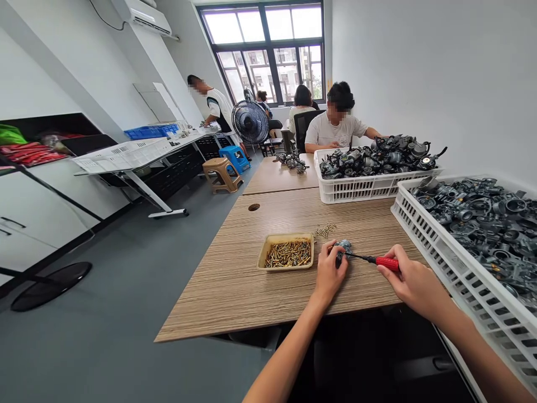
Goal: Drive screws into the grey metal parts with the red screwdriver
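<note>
My left hand [330, 271] is closed around a small grey metal part [344, 245], which looks like a carburetor body, held on the wooden table. In my right hand [413, 282] is a screwdriver [386, 263] with a red handle, gripped near its end. Its dark shaft points left, and the tip meets the metal part; the exact contact point is too small to make out. Left of my left hand stands a beige tray [260, 261] full of small brass pieces [289, 254]. More loose brass pieces [324, 230] lie on the table just beyond the part.
A white crate [453, 254] of grey metal parts stands at the right. Behind it, another white crate [356, 193] holds black-and-grey carburetors. A co-worker [331, 129] sits across the table near a small pile of carburetors [293, 161]. The table's left edge borders the floor.
</note>
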### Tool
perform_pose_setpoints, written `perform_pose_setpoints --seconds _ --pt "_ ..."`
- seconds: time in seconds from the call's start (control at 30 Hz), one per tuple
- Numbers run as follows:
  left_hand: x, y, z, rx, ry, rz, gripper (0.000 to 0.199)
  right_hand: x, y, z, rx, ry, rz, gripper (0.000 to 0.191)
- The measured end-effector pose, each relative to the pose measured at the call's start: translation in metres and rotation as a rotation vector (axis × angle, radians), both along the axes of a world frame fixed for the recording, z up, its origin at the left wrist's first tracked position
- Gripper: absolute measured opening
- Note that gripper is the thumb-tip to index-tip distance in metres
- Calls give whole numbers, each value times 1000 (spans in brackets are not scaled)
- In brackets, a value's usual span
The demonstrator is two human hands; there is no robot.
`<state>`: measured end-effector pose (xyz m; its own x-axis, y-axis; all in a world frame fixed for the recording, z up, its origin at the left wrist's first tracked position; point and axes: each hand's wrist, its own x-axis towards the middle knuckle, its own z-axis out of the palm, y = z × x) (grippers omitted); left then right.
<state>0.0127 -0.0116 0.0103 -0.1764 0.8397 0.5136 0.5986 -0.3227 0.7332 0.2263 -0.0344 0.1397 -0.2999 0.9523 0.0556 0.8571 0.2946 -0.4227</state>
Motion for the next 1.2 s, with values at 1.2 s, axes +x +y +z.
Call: perform_pose_setpoints --seconds 1.2 --pt "0 -2 3 -12 10 17 16 -9 -2 4 33 -124 -156 36"
